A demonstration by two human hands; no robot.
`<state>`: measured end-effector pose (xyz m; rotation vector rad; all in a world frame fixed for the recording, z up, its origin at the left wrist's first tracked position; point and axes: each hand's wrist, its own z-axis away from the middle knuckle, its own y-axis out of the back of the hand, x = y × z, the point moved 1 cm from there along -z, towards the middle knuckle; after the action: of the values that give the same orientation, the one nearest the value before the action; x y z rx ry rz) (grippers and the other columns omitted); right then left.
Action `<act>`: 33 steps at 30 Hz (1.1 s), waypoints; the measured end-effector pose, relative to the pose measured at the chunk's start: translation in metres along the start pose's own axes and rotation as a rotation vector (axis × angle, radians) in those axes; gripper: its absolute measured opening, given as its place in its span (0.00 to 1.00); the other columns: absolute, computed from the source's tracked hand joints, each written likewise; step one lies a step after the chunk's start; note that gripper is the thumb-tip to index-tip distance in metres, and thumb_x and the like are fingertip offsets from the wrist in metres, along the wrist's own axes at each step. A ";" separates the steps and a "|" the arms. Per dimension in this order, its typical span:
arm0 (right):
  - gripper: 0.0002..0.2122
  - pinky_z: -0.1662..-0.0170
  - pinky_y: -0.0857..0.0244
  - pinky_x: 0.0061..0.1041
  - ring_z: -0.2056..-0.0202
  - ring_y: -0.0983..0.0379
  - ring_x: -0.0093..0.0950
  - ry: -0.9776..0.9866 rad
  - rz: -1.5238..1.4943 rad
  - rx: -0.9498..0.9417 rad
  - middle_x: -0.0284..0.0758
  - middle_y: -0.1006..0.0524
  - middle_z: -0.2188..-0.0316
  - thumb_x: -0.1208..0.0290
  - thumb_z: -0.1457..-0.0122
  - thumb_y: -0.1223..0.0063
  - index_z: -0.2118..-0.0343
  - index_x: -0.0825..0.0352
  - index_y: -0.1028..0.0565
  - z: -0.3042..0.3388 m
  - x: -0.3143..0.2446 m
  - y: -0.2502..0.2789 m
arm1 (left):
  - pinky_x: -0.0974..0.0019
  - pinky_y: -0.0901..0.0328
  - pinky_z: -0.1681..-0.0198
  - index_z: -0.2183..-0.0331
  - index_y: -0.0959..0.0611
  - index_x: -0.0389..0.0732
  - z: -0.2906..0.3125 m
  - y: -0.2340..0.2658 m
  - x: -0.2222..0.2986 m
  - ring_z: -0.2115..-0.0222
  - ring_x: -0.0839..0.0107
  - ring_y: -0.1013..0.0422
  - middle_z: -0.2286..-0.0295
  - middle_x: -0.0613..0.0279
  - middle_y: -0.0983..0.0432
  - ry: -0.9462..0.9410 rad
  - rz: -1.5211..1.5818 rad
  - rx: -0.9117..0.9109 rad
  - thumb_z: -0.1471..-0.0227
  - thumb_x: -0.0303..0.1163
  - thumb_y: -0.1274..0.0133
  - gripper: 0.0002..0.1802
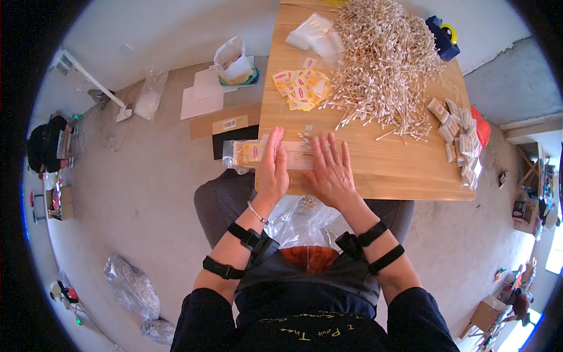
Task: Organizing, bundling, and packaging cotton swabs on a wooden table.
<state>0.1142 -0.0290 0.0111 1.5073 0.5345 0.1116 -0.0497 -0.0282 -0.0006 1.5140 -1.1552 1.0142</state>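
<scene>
Nearest the camera, a clear plastic bag is seen lying in the lap between the two forearms, with what looks like a small cluster of cotton swabs inside it; beyond it both hands are laid on the near edge of the wooden table. The left hand is held edge-on with the fingers straight and together; the right hand is spread flat, palm down; neither is clenched and nothing is grasped. Between and just beyond them a small bunch of cotton swabs is pressed and squared on a flat clear sleeve; the step is judged to be the evening-up of a portion of swabs for packing, and the next move would seem to call for a pinch of the whole bunch without scattering it, and for an open sleeve mouth.

Just to the left, at the table's corner, a filled clear packet is seen, holding swabs and a yellow label; farther back a large loose heap of swabs is spread over the table; beside it lie yellow labels and a stack of empty clear sleeves; at the right edge finished small packets are piled. On the floor a white bag stands open; its contents cannot be told.
</scene>
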 end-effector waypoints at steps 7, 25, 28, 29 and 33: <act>0.30 0.32 0.64 0.47 0.33 0.57 0.46 -0.083 -0.185 0.141 0.49 0.48 0.35 0.67 0.40 0.54 0.37 0.73 0.47 -0.016 0.014 -0.015 | 0.60 0.54 0.35 0.38 0.43 0.33 -0.003 -0.011 0.008 0.37 0.57 0.47 0.39 0.44 0.45 0.020 0.039 0.021 0.33 0.44 0.67 0.31; 0.19 0.38 0.47 0.42 0.45 0.37 0.46 0.086 -0.591 0.250 0.48 0.30 0.50 0.79 0.45 0.53 0.49 0.71 0.31 -0.026 0.000 -0.017 | 0.59 0.56 0.34 0.38 0.45 0.33 -0.008 -0.018 -0.010 0.36 0.58 0.50 0.38 0.46 0.48 0.086 0.239 0.051 0.35 0.51 0.66 0.36; 0.18 0.37 0.48 0.36 0.44 0.37 0.41 -0.147 -0.826 0.355 0.46 0.31 0.47 0.77 0.39 0.56 0.46 0.72 0.33 -0.023 -0.001 -0.013 | 0.59 0.57 0.34 0.38 0.45 0.33 -0.003 -0.014 -0.011 0.36 0.58 0.51 0.38 0.46 0.48 0.096 0.273 0.059 0.35 0.52 0.66 0.37; 0.18 0.36 0.50 0.34 0.42 0.39 0.39 -0.224 -0.996 0.400 0.45 0.32 0.45 0.75 0.36 0.59 0.44 0.72 0.34 -0.022 0.000 -0.009 | 0.59 0.57 0.34 0.38 0.45 0.33 -0.004 -0.016 -0.012 0.36 0.58 0.51 0.38 0.46 0.48 0.100 0.283 0.063 0.35 0.52 0.66 0.37; 0.19 0.35 0.55 0.31 0.37 0.45 0.33 -0.253 -1.230 0.426 0.43 0.35 0.40 0.69 0.30 0.67 0.40 0.73 0.38 -0.020 0.003 -0.018 | 0.59 0.57 0.34 0.38 0.45 0.32 -0.002 -0.020 -0.016 0.36 0.58 0.52 0.38 0.46 0.49 0.122 0.337 0.064 0.36 0.54 0.66 0.38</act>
<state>0.1048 -0.0112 -0.0063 1.3199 1.2305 -1.1861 -0.0337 -0.0214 -0.0198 1.3110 -1.3280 1.3613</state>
